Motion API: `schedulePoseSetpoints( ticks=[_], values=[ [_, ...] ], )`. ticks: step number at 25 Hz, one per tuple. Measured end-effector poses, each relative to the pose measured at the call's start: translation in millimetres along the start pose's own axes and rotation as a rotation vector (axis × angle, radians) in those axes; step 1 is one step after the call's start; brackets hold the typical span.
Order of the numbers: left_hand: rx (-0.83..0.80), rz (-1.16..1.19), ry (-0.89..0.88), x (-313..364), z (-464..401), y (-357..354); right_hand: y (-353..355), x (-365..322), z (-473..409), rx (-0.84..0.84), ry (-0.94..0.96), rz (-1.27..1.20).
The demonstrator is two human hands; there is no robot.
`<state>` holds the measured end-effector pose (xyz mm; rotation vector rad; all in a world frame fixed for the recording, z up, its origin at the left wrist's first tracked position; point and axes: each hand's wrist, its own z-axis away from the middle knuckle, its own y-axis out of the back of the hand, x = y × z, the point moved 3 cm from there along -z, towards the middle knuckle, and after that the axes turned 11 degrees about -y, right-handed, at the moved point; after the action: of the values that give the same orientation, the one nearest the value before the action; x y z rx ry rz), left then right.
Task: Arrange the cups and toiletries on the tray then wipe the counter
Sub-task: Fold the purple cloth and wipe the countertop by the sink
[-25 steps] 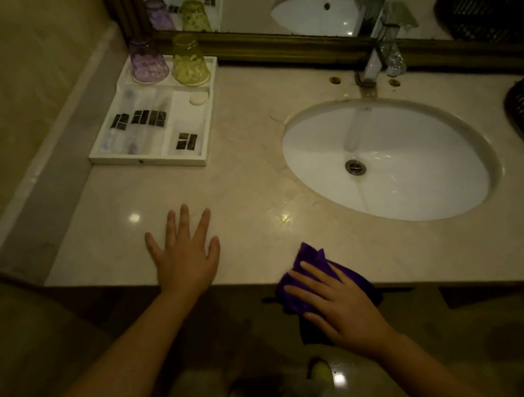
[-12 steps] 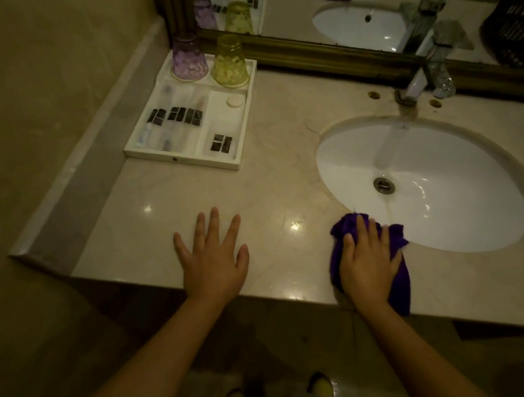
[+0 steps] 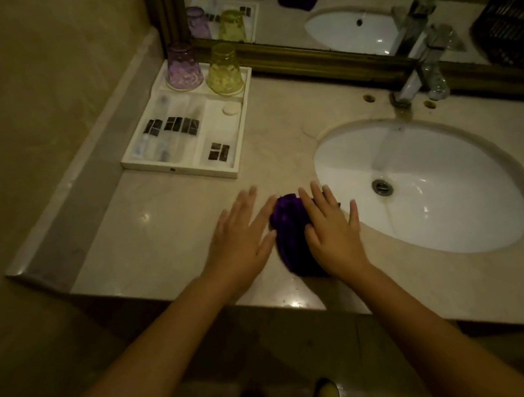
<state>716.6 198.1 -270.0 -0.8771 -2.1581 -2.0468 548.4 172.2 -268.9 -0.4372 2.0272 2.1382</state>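
— With the tray (image 3: 180,170) at the back left of the counter (image 3: 163,234) holding the purple cup (image 3: 183,68) and yellow cup (image 3: 223,70) upside down at its far end and the toiletries (image 3: 174,128) in its compartments, is wiping all that is left?

— It looks so. The purple cloth (image 3: 289,228) lies bunched on the counter between the sink (image 3: 423,183) and the front edge. The right hand (image 3: 331,232) presses it flat, fingers spread, not clenched. The left hand (image 3: 242,235) is open too, its fingers just touching the cloth's left side; it grips nothing.

— How should the wipe go?

— I would flatten the bunched cloth first so more of it meets the stone. Then press with an even palm and work in overlapping passes from the sink rim toward the tray, stopping short of it so nothing gets nudged.

— And the faucet (image 3: 416,77)?

— Go round its base last; water is likely to gather there.
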Motion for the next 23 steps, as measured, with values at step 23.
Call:
schedulePoseSetpoints(
  ticks=[23],
  values=[
    [-0.420,-0.075,-0.292,55,38,-38,-12,54,93,-0.155,0.148,0.286]
  ],
)
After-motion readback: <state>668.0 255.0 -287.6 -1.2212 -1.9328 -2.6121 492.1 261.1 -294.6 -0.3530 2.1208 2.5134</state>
